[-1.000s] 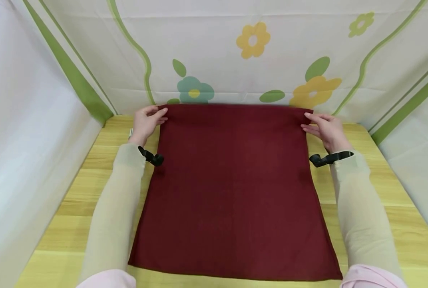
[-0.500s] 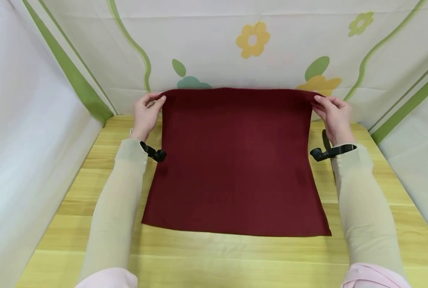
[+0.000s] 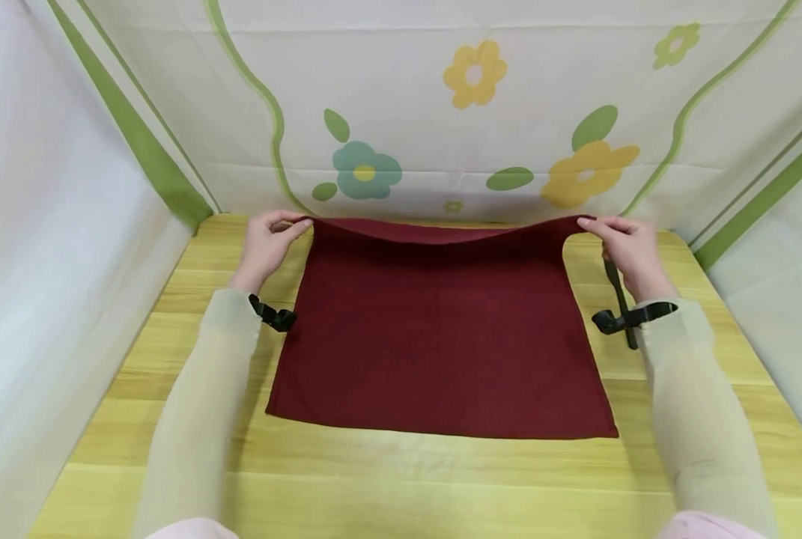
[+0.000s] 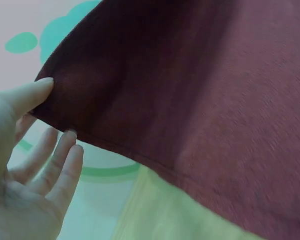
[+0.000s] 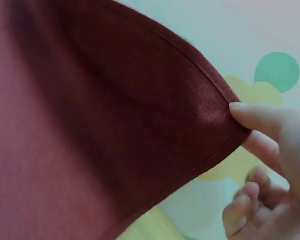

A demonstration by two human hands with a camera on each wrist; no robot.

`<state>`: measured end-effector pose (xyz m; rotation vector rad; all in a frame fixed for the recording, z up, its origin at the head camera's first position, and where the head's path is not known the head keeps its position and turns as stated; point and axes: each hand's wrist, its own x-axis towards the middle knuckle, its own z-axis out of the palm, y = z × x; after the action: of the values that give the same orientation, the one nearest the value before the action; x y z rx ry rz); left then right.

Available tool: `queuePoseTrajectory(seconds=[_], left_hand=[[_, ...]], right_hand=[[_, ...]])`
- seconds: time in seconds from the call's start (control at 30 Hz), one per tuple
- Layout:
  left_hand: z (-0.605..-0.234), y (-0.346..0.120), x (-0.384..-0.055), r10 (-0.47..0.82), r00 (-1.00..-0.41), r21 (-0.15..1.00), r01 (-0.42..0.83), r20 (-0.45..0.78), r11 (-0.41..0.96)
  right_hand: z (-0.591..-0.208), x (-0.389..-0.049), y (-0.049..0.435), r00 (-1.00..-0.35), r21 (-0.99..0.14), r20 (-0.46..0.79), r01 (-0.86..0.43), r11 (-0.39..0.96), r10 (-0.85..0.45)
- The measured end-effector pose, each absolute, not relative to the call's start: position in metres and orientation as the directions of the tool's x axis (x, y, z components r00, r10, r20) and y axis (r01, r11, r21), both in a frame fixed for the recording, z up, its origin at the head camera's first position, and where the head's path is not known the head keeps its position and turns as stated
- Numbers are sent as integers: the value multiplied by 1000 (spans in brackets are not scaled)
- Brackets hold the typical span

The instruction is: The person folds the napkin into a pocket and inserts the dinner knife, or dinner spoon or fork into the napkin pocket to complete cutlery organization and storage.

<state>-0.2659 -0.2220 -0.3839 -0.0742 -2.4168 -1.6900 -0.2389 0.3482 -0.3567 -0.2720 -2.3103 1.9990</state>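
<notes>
A dark red cloth spreads across the wooden table in the head view, its near part flat. Its far edge is lifted at both corners and sags in the middle. My left hand pinches the far left corner between thumb and finger; in the left wrist view the thumb lies on top of the cloth and the other fingers stay off it. At the far right corner my right hand pinches likewise, with the thumb on the hem in the right wrist view and the lower fingers curled away.
A white curtain printed with flowers hangs behind the table, and white fabric sides flank it. The wooden table shows in front of the cloth. A thin black strip shows beside my right wrist.
Both hands first rose, and the cloth's near edge slid away from me. Since then the hands have come down and the far edge has gone from nearly straight to sagging.
</notes>
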Motion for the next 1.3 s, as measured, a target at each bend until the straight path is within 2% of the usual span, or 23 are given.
queuePoseTrajectory(seconds=[0.07,0.2,0.3,0.47,0.73,0.93,1.1,1.3], left_hand=[[-385,-225,-259,-52,-983,925,146,175,351],[-389,-230,-246,9,-992,947,125,128,297],[-392,-231,-237,48,-996,961,81,71,264],[-395,-226,-224,38,-999,958,-13,-25,286],[-401,-228,-213,16,-993,940,-108,-119,322],[-403,-230,-210,74,-970,930,-200,-233,307],[-403,-234,-204,94,-962,913,-210,-257,350],[-401,-244,-190,119,-967,934,-182,-227,307]], right_hand=[[-362,-233,352,-985,-984,-80,102,147,150],[-371,-221,358,-988,-987,-143,146,59,63],[-378,-213,359,-987,-986,-158,159,51,27],[-385,-200,358,-984,-976,-177,174,131,-7],[-391,-184,363,-957,-912,-290,272,307,-14],[-399,-172,369,-955,-914,-296,282,291,-3],[-400,-164,373,-958,-921,-288,273,278,-12],[-395,-151,377,-960,-913,-278,249,324,-45]])
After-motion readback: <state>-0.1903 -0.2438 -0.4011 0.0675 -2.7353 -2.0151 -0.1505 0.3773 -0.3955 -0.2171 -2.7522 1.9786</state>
